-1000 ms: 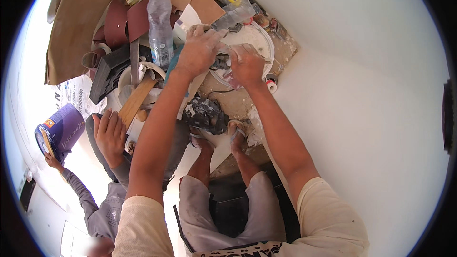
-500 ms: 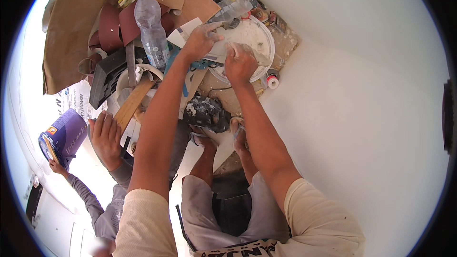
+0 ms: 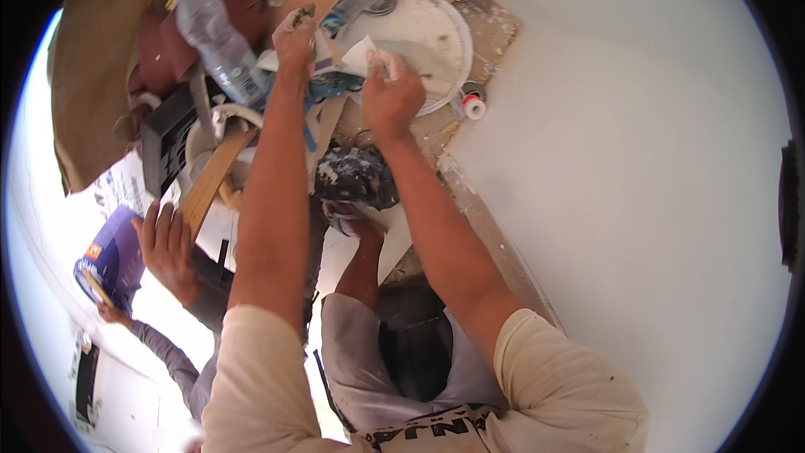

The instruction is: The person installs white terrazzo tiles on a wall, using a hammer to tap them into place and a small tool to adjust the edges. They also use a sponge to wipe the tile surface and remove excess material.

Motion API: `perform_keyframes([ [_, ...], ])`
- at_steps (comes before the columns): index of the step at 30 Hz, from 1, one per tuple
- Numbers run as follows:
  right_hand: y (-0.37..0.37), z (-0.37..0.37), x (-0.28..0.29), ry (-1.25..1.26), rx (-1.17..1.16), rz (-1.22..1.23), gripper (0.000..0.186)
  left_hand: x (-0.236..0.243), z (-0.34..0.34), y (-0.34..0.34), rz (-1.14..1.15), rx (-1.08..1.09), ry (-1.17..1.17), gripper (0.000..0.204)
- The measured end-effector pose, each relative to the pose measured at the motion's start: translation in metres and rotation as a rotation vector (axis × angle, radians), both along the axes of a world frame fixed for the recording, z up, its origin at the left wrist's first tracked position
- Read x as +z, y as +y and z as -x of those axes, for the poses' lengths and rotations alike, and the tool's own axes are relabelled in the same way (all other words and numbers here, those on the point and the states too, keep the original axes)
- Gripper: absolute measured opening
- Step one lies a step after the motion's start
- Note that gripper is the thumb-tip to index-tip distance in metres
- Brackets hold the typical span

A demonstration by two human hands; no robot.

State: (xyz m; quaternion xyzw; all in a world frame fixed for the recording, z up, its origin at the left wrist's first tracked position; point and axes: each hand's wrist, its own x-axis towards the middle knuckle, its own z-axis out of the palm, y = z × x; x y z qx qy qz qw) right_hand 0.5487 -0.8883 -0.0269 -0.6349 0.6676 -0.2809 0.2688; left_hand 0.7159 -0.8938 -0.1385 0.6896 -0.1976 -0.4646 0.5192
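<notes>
White scrap (image 3: 357, 55) pinched at fingertips of R hand (image 3: 392, 99), on its upper-L side, btwn both hands, R nearer; long axis unclear; L hand (image 3: 295, 44) curled, can't tell if gripping dark lump (image 3: 307, 11) at tips; round lid (image 3: 443, 38) behind R hand

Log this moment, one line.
left hand: small dark piece at fingertips | right hand: at white scrap | nearby: round white lid, clear bottle
</notes>
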Motion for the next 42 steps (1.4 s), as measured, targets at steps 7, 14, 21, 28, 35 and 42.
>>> perform_keyframes([
  [7,0.002,0.024,0.015,-0.262,-0.326,-0.214,0.017,0.037,0.014,-0.029,-0.007,-0.077,-0.849,0.038],
  [14,0.001,0.069,0.006,-0.58,-0.653,-0.223,0.02,0.043,-0.013,-0.041,-0.024,-0.131,-1.085,0.038],
  [21,0.013,0.126,0.042,-0.649,-0.886,-0.179,0.024,0.027,-0.03,-0.016,-0.063,-0.327,-1.217,0.045],
  [28,-0.006,0.156,0.096,-0.386,-0.84,-0.037,0.026,0.017,-0.035,-0.009,-0.134,-0.492,-1.277,0.052],
  [35,-0.027,0.182,0.188,-0.317,-0.811,0.198,0.031,0.027,-0.021,-0.007,-0.351,-0.774,-1.296,0.055],
  [42,-0.003,0.182,0.19,-0.307,-0.771,0.021,0.029,0.122,0.031,0.01,-0.348,-1.085,-1.292,0.091],
])
